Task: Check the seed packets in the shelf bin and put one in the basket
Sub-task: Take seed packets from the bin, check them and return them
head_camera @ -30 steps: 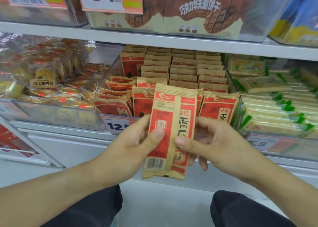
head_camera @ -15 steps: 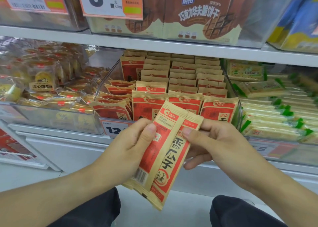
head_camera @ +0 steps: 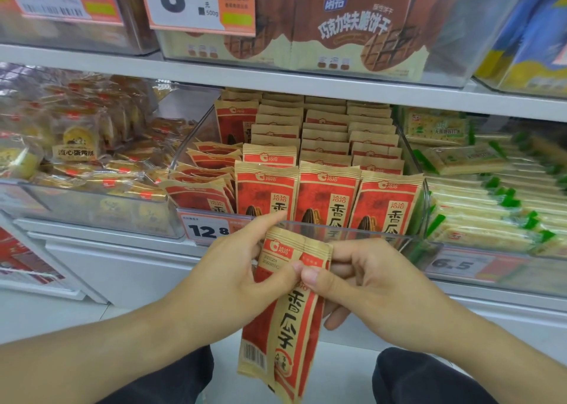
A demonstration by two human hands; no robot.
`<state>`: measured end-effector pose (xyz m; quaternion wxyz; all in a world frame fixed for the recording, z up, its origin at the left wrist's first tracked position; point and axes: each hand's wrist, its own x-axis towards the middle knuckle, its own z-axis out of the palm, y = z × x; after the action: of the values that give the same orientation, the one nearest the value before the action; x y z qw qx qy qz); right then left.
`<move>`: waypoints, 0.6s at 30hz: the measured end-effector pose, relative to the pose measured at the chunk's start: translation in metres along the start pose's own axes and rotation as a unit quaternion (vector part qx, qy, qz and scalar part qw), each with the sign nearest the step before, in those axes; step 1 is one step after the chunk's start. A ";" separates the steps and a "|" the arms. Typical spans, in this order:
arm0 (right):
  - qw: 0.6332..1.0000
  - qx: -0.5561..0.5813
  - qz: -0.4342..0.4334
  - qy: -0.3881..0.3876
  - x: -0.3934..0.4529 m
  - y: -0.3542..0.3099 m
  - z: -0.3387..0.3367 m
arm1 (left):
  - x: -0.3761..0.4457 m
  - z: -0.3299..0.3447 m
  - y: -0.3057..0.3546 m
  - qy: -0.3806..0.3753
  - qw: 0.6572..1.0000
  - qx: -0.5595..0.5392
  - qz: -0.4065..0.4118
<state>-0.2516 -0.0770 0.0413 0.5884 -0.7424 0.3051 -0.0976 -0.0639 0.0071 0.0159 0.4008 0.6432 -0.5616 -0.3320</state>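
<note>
A red and tan seed packet (head_camera: 288, 336) hangs upright below the shelf edge, its back with a barcode turned toward me. My left hand (head_camera: 239, 278) pinches its upper left part and my right hand (head_camera: 362, 284) pinches its upper right, thumbs almost touching. Just behind, a clear shelf bin (head_camera: 352, 233) holds several rows of the same seed packets (head_camera: 328, 195) standing on end. No basket is in view.
A clear bin of wrapped yellow pastries (head_camera: 86, 164) stands to the left, green and white bars (head_camera: 491, 201) to the right. Price tags 12.8 (head_camera: 208, 230) and 6.5 (head_camera: 454, 264) hang on the shelf front. Chocolate wafer packs (head_camera: 337, 32) sit above. My knees are below.
The packet has dropped lower and swung from tilted to nearly vertical. Both hands moved down with it and my thumbs came together near its top.
</note>
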 end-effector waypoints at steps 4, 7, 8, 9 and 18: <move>1.000 0.000 0.006 0.006 0.001 -0.001 0.001 | 0.003 0.004 -0.001 0.003 0.999 -0.046 -0.026; 1.000 0.002 0.013 0.013 0.002 -0.001 0.000 | 0.003 0.005 -0.004 -0.004 0.997 -0.072 -0.033; 1.000 0.005 0.016 0.015 0.002 -0.001 0.000 | 0.003 0.005 -0.004 -0.005 0.996 -0.080 -0.032; 1.000 0.007 0.019 0.019 0.002 -0.001 0.000 | 0.002 0.004 -0.003 -0.005 0.996 -0.088 -0.030; 0.988 0.053 -0.001 0.142 0.001 -0.008 -0.018 | -0.002 0.000 0.001 -0.068 0.995 -0.074 0.017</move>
<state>-0.2571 -0.0911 0.0535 0.5777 -0.6889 0.3795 -0.2184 -0.0643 0.0087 0.0170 0.4135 0.5784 -0.5722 -0.4088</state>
